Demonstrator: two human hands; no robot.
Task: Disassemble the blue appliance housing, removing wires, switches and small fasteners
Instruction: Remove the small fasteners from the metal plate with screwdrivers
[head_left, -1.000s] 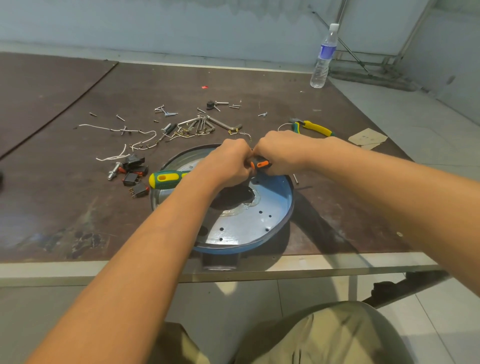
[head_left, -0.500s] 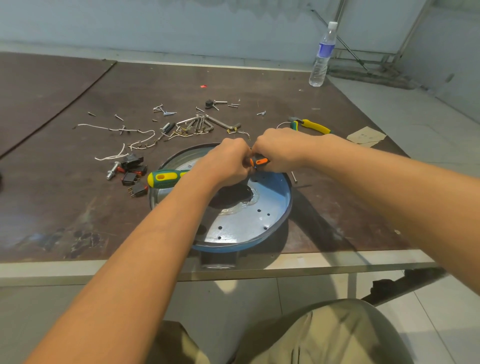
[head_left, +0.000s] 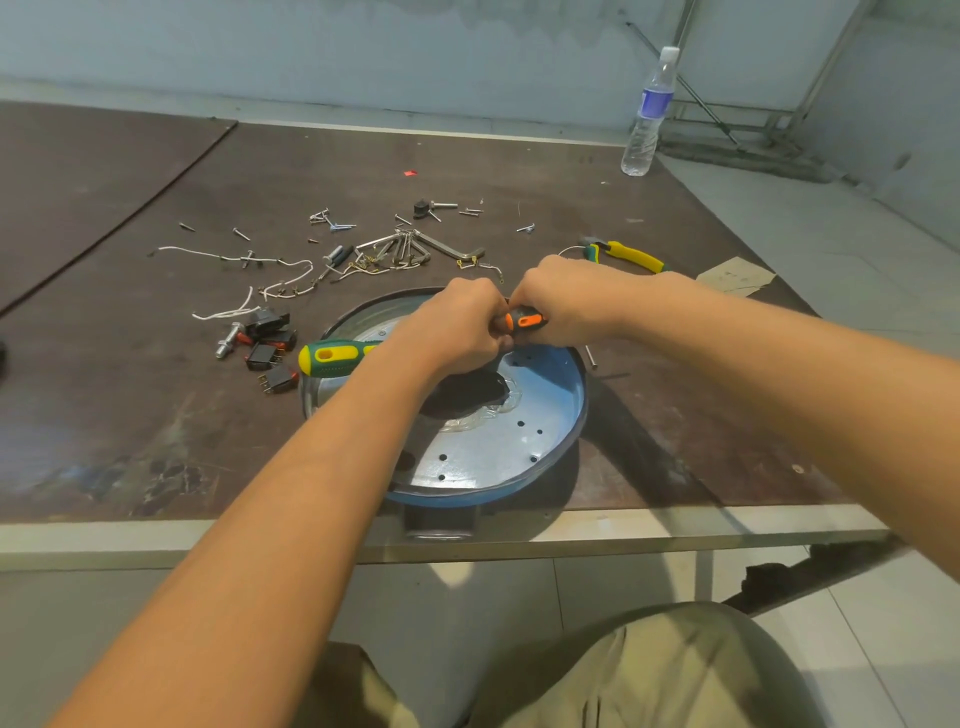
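Hands are kept pressed together at centre frame, over the far rim of the blue housing (head_left: 519, 441). No shift is seen against the earlier views. The right hand (head_left: 566, 301) is curled round an orange-handled tool (head_left: 524, 319). The left hand (head_left: 457, 327) is fisted against it, though what it pinches cannot be told. The housing lies at the near edge of the counter (head_left: 156, 415), below centre. Removed switches (head_left: 265, 356) and wires (head_left: 228, 312) are left at centre left — a stubborn part is probably still being worked.

Round blue housing (head_left: 519, 447) lies flat at frame centre; white wires (head_left: 208, 253), black switches (head_left: 267, 353) and loose screws (head_left: 332, 221) lie scattered upper left.
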